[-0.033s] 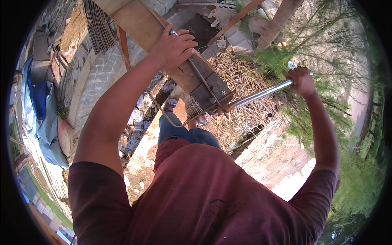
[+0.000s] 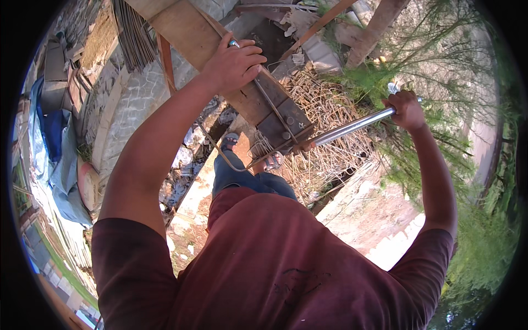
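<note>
My left hand (image 2: pixel 234 63) presses down on a thin steel rod (image 2: pixel 269 104) that lies along a wooden bench plank (image 2: pixel 192 33). The rod runs into a dark metal bending plate (image 2: pixel 286 124) fixed at the plank's end. My right hand (image 2: pixel 406 109) is closed around the far end of a long shiny metal pipe lever (image 2: pixel 352 125) that reaches from the plate out to the right. A bent loop of rod (image 2: pixel 231 159) hangs below the plate.
A heap of bent wire stirrups (image 2: pixel 330 110) lies behind the bench. Blue tarpaulin (image 2: pixel 55 148) and a sack lie at the left by a stone wall (image 2: pixel 132 104). Green bushes (image 2: pixel 440 66) fill the right. Sandalled feet (image 2: pixel 228 142) stand on bare earth.
</note>
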A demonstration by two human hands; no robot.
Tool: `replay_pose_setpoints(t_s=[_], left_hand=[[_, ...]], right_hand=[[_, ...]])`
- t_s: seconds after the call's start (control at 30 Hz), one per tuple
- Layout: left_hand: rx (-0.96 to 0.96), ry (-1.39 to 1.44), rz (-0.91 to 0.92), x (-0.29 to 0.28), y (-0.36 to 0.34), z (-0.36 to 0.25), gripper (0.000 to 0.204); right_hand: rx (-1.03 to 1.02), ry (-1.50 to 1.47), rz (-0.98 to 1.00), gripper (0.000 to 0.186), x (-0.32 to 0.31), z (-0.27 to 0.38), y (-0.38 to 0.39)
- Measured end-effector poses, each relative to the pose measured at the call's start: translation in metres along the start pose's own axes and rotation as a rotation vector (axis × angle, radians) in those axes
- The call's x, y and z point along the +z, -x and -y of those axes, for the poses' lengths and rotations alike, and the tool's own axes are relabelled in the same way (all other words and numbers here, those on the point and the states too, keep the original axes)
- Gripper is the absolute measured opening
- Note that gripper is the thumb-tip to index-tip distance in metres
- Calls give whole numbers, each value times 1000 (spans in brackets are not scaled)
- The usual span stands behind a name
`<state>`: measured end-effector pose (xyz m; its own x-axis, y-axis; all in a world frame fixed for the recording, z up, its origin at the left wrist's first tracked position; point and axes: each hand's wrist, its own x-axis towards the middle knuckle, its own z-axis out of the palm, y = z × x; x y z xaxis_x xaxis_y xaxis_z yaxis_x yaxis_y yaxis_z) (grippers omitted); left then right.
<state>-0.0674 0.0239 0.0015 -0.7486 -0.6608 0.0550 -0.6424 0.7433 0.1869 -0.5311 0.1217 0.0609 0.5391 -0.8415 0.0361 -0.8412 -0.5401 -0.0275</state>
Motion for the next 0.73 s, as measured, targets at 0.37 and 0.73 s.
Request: replay_pose_setpoints(t_s=[0.37, 0.73], left_hand=[[-19, -10, 24, -5, -5, 0, 32], [25, -59, 51, -4, -7, 5, 45]], right_hand=[[128, 90, 136, 18, 1, 11, 15], [393, 151, 263, 19, 6, 40, 66]])
